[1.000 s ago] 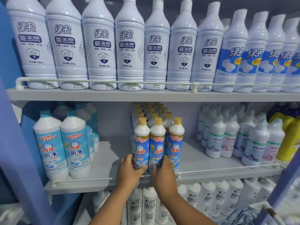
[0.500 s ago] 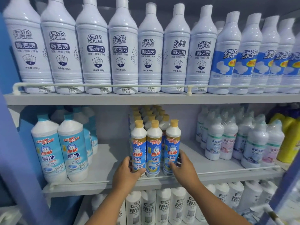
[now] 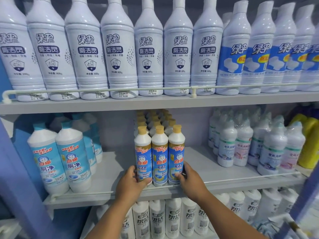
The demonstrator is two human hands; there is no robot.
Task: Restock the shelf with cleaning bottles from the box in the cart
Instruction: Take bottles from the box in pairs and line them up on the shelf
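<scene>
Three slim white bottles with blue labels and tan caps stand in a front row on the middle shelf (image 3: pixel 110 169), with several more rows behind them. My left hand (image 3: pixel 131 183) grips the left bottle (image 3: pixel 143 152) near its base. My right hand (image 3: pixel 189 180) holds the right bottle (image 3: pixel 176 152) low on its side, thumb on the label. The middle bottle (image 3: pixel 159 152) stands between them, touched by neither hand. The box and the cart are out of view.
A thin white rail (image 3: pixel 86 194) runs along the shelf's front edge. Light-blue bottles (image 3: pixel 72 161) stand at the left, shrink-wrapped white bottles (image 3: pixel 241 144) and a yellow jug (image 3: pixel 310 144) at the right. Tall white bottles (image 3: pixel 148 49) fill the top shelf.
My right hand has moved from the middle bottle to the right bottle's outer side. My left hand stays on the left bottle. The view has drifted slightly.
</scene>
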